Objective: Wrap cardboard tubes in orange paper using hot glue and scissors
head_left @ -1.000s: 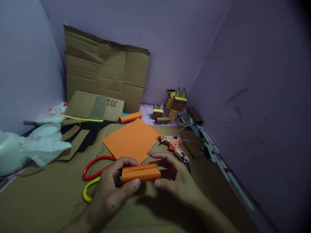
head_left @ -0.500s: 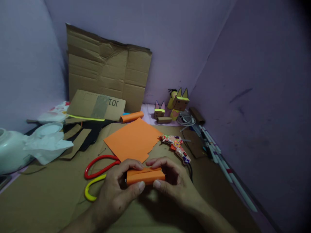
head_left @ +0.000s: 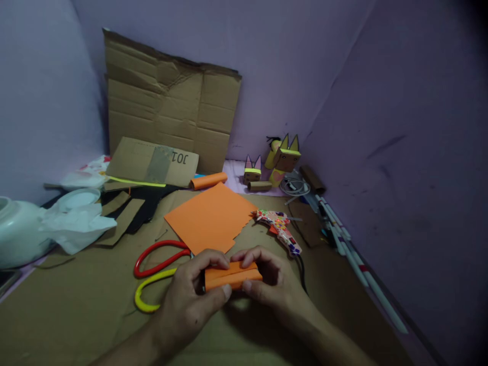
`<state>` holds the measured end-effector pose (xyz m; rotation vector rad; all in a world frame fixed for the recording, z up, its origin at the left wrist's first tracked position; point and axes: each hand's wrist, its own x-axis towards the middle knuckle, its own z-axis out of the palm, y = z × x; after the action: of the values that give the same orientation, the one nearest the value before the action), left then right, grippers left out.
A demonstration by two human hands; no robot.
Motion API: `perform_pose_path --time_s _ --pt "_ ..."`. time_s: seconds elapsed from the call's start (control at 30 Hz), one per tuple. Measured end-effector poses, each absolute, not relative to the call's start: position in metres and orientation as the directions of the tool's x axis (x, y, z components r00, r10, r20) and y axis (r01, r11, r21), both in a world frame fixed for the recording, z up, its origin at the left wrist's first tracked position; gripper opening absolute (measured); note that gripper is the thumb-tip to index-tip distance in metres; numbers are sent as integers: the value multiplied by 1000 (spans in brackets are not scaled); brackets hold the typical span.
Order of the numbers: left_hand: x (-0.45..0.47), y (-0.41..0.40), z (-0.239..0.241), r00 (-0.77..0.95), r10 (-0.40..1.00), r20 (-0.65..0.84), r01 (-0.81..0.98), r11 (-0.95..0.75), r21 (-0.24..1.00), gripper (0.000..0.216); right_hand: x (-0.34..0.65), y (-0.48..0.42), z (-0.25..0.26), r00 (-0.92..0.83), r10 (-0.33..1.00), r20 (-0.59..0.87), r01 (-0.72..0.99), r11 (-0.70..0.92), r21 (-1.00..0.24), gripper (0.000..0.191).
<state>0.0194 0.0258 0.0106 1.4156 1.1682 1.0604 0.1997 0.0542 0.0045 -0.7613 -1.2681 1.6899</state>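
Between both hands is a short roll wrapped in orange paper point(head_left: 233, 277), lying sideways with the paper's edge showing as a seam along it. My left hand point(head_left: 194, 292) grips its left end, thumb below and fingers on top. My right hand point(head_left: 272, 284) pinches the right end the same way. Just beyond lies a flat orange sheet point(head_left: 211, 216) with a jagged cut edge. Scissors with one red and one yellow handle point(head_left: 152, 258) rest left of my left hand, their blades hidden. A flower-patterned glue gun point(head_left: 280, 227) lies beyond my right hand.
A large cardboard sheet point(head_left: 171, 101) leans on the back wall. Another orange roll point(head_left: 208, 181) and cardboard figures with pointed ears point(head_left: 287, 158) stand behind. White plastic point(head_left: 76, 223) and a white pot point(head_left: 23, 236) are at left, striped white sticks point(head_left: 362, 269) at right.
The orange roll has turned slightly in my fingers, so its seam now faces me more. Both hands have shifted a little to the right. The view has tilted slightly.
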Motion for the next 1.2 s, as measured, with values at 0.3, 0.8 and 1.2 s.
perform_pose_path --time_s 0.3,0.8,1.2 --pt "21 24 9 156 985 69 152 -93 984 15 200 53 6 -424 906 1 -248 -115 -962 21" --pt "20 22 13 258 904 341 344 -416 842 16 203 56 12 -508 789 -344 -262 -522 -811 32" --pt "20 21 18 338 894 296 455 -430 780 19 201 56 14 -462 804 -375 -180 -499 -848 30"
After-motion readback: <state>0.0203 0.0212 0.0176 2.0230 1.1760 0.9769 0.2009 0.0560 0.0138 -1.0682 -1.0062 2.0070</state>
